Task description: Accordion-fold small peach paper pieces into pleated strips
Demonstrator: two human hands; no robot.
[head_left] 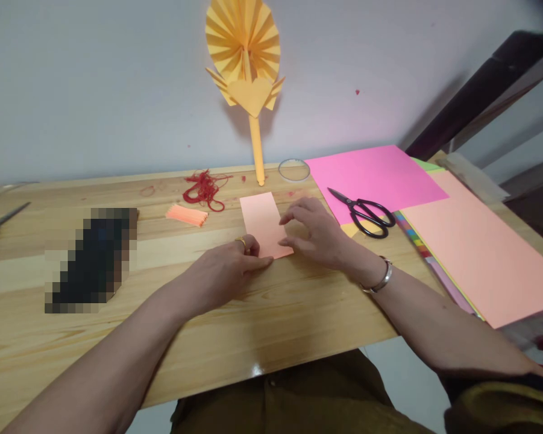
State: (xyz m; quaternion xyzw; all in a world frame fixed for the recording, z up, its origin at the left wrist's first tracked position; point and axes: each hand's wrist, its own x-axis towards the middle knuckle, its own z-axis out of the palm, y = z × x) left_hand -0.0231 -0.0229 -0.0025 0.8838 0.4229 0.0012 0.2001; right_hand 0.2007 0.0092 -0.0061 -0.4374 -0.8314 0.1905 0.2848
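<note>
A small peach paper strip (pixel 264 220) lies flat on the wooden table (pixel 271 319), long side pointing away from me. My left hand (pixel 226 271), with a gold ring, pinches the strip's near left corner with curled fingers. My right hand (pixel 314 232), with a silver bracelet at the wrist, rests on the strip's right edge, fingertips pressed on the paper near its bottom right corner.
Black scissors (pixel 366 214) lie on a pink sheet (pixel 375 175) beside a stack of coloured sheets topped by a peach one (pixel 479 253). A pleated orange piece (pixel 187 214), red thread (pixel 204 188), a tape roll (pixel 293 170) and a yellow paper fan (pixel 246 72) stand behind. A blurred dark object (pixel 93 259) lies left.
</note>
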